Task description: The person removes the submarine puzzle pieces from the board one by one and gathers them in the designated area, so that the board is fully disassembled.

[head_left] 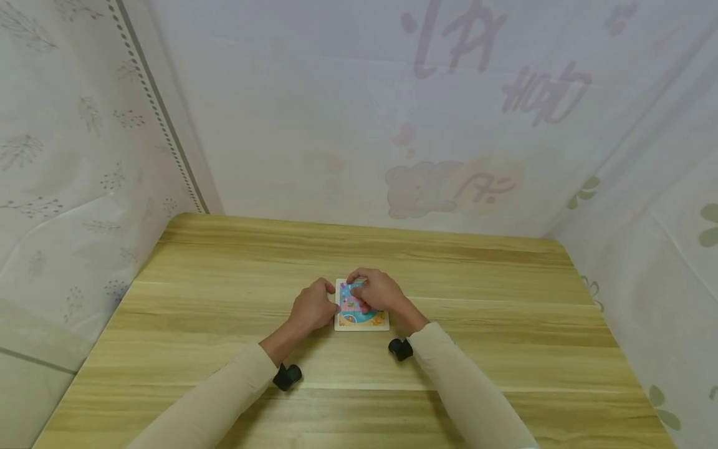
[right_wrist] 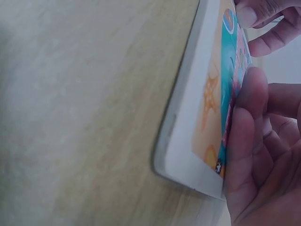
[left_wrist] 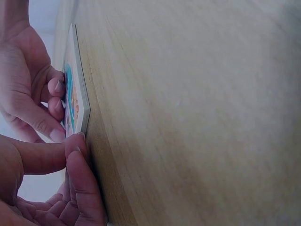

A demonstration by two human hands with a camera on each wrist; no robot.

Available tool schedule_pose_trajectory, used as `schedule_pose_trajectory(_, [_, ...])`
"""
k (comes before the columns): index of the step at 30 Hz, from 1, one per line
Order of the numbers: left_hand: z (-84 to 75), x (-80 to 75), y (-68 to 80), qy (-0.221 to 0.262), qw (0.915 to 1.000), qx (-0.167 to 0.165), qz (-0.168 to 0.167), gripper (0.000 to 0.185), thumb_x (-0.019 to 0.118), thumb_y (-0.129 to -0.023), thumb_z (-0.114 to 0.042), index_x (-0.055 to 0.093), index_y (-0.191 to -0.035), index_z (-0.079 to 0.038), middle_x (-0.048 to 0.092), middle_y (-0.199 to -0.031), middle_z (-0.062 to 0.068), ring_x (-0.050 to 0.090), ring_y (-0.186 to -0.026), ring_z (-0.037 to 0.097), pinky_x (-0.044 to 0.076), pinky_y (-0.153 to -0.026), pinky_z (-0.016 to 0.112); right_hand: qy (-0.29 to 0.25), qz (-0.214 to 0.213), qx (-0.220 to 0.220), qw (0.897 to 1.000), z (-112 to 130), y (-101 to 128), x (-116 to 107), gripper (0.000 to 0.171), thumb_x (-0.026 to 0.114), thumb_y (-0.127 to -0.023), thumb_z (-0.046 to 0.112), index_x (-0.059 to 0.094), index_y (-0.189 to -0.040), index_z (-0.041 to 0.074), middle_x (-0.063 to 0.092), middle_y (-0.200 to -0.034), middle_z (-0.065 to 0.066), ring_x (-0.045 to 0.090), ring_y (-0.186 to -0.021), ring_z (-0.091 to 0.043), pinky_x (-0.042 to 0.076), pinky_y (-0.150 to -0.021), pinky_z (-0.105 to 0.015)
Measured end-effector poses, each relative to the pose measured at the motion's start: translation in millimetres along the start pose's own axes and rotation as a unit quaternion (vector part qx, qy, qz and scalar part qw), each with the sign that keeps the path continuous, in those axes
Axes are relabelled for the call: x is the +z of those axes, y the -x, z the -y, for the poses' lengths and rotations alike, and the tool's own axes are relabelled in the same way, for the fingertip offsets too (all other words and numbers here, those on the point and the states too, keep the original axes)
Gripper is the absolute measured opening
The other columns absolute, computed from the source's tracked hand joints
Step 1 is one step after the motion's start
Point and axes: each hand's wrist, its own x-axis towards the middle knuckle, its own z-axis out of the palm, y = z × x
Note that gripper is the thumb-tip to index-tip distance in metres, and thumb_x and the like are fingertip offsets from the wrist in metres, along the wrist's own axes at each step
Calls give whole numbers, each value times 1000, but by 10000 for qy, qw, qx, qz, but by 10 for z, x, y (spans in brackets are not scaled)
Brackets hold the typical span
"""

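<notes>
A small puzzle board [head_left: 361,319] lies flat near the middle of the table [head_left: 505,349], its picture side up: blue and pink above, an orange band along the near edge. Both hands work on it. The left hand [head_left: 313,307] sits at the board's 9 o'clock edge, fingers curled, with thumb and fingertip [left_wrist: 75,141] pressed to the board's rim where it meets the wood, steadying it. The right hand [head_left: 377,292] covers the board from 12 round to 3 o'clock, fingers bent down onto the picture; in the right wrist view a fingertip [right_wrist: 247,99] presses on the surface, and it may be pushing a loose piece into its slot, though the hand hides any seam. The step in hand looks like seating a piece in the board while the other hand braces it. The next move, as I judge it, calls for an even downward press with the right fingertips while the left keeps the board from sliding toward 9 o'clock; no loose pieces show elsewhere on the table.
</notes>
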Motion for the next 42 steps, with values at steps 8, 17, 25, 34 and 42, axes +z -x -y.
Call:
schedule_pose_trajectory(8, [0, 4, 2, 31, 10000, -20, 52, 35, 69, -85, -6, 55, -116, 3, 63, -60, 4, 60, -50, 13, 40, -48, 22, -64, 114, 126, 9998, 26, -4, -5, 15, 58, -96, 12, 61, -111, 13, 55, -58, 0, 53, -44, -10, 48, -46, -22])
schedule_pose_trajectory(17, [3, 17, 9, -4, 10000, -17, 60, 35, 69, -85, -7, 56, -115, 3, 63, -60, 4, 60, -50, 13, 39, -48, 23, 9, 134, 116, 9998, 4, 3, 0, 15, 57, -97, 12, 59, -112, 15, 57, -58, -1, 54, -44, -11, 48, -45, -22])
schedule_pose_trajectory(25, [0, 14, 18, -27, 10000, -11, 74, 35, 69, -85, -7, 55, -116, 3, 63, -61, 4, 60, -50, 13, 40, -49, 23, 236, 63, 79, 9997, -7, 9, 9, 24, 58, -97, 15, 60, -121, 16, 57, -58, 1, 54, -46, -11, 44, -48, -23])
schedule_pose_trajectory(34, [-16, 3, -2, -111, 9998, -141, 50, 35, 70, -85, -9, 56, -116, 1, 63, -58, 3, 59, -49, 13, 39, -49, 23, 479, -240, -92, 9985, -51, 35, 31, 32, 60, -95, 21, 66, -126, 20, 57, -57, 3, 51, -48, -10, 37, -47, -23])
schedule_pose_trajectory(42, [-7, 0, -7, -168, 9998, -42, 52, 35, 69, -86, -9, 55, -116, 2, 62, -58, 3, 59, -49, 13, 39, -49, 23, 271, -323, -57, 9991, -38, 26, 29, 23, 63, -94, 20, 67, -117, 22, 55, -55, 3, 51, -45, -9, 37, -45, -22])
